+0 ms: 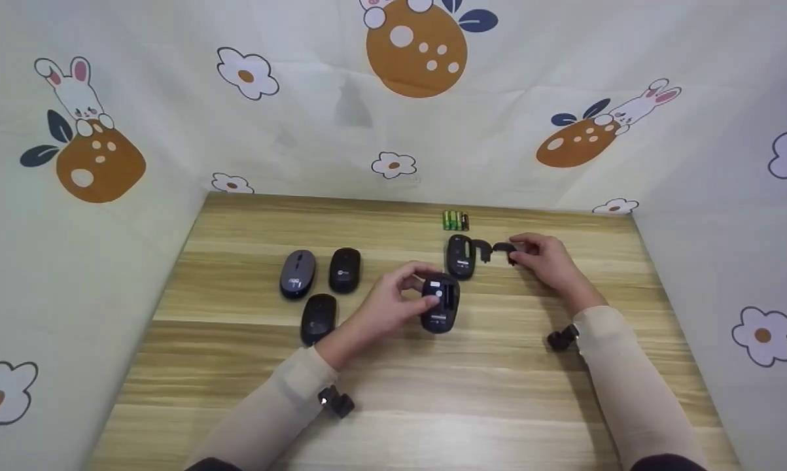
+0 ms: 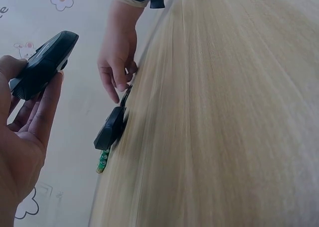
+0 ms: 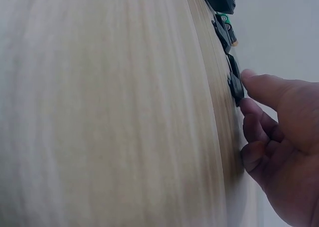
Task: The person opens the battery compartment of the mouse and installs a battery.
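My left hand holds a black computer mouse above the table, thumb on its underside. That underside faces up, with the battery compartment uncovered. In the left wrist view the held mouse is seen from the side. My right hand pinches the edge of a black battery cover at the table; the right wrist view shows thumb and forefinger at the cover's end. A second battery cover lies beside it, next to another upturned mouse with an open slot.
Several small batteries, mostly green, lie in a row near the back edge of the wooden table. To the left are a grey mouse and two black mice, one farther back and one nearer. Patterned cloth walls enclose the table.
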### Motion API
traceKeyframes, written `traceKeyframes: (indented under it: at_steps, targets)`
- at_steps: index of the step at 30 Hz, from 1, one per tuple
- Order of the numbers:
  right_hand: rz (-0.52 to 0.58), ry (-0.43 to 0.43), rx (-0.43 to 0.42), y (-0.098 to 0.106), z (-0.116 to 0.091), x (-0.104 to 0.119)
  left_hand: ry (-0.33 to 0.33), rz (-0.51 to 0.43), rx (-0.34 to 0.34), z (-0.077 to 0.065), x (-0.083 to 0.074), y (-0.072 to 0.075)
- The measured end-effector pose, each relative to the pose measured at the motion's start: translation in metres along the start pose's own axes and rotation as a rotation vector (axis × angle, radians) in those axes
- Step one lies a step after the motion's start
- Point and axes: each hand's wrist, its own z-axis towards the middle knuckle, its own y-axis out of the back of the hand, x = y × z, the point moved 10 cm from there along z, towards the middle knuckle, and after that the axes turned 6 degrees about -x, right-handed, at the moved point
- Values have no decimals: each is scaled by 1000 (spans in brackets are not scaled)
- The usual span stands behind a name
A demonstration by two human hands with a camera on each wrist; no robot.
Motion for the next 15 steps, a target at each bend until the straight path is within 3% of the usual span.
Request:
traceKeyframes:
  at_steps: [9, 15]
  targets:
    - [25, -37, -78, 3, 8, 12, -24, -5, 4, 0, -4, 0]
    - [41, -58, -35, -9, 24, 25, -22, -11, -1, 1, -4, 1]
